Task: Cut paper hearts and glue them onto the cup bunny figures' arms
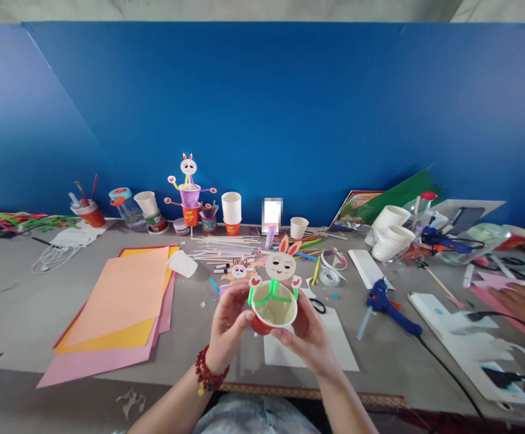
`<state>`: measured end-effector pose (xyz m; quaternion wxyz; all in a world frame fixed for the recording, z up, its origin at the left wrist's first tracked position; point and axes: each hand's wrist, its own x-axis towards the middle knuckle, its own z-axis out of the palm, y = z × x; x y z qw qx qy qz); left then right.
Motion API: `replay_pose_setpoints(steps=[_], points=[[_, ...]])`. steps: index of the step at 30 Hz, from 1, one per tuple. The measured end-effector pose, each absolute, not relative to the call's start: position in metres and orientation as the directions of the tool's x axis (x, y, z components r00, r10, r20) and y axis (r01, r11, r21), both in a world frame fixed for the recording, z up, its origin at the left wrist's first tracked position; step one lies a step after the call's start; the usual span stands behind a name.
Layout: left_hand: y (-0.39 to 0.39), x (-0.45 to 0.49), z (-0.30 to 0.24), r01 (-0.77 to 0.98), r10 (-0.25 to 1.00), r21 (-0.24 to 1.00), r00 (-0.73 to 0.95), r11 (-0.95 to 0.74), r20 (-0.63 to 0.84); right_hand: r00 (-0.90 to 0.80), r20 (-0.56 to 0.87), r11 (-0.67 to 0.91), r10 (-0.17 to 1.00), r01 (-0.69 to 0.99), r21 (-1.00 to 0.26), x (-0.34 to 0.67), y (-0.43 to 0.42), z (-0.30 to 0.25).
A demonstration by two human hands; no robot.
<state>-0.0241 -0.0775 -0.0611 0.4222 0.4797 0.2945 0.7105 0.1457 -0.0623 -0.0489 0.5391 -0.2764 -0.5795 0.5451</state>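
I hold a red paper cup [272, 313] between both hands, its open mouth tilted toward me. A paper rabbit face [281, 264] with pink ears stands on green straws [272, 292] rising from the cup's rim, with small heart-marked paper hands at either side. My left hand [228, 322], with a red bead bracelet on its wrist, grips the cup's left side. My right hand [308, 334] wraps round the right side. Under them lies a white sheet [334, 349].
Orange, yellow and pink paper sheets [122, 301] lie to the left. A blue glue gun [386, 307] with its cord lies to the right. Cups, straws, tape rolls and a finished rabbit figure [188, 187] stand along the blue wall. Another person's hand [522, 301] rests at far right.
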Motion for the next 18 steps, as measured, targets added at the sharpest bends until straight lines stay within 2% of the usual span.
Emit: replay_pose_setpoints(steps=[4,7,18], points=[[-0.078,-0.024,-0.062,-0.35,0.916,0.857,-0.013,-0.379,0.4,-0.278,0.318,0.241,0.906,-0.277,-0.93,0.146,-0.062,-0.047],[-0.078,-0.022,-0.059,-0.333,0.915,0.87,0.046,-0.364,0.4,-0.269,0.336,0.26,0.903,-0.281,-0.924,0.147,-0.062,-0.047],[-0.08,-0.017,-0.07,-0.402,0.924,0.835,-0.091,-0.376,0.372,-0.242,0.402,0.352,0.883,-0.224,-0.909,0.148,-0.062,-0.055]])
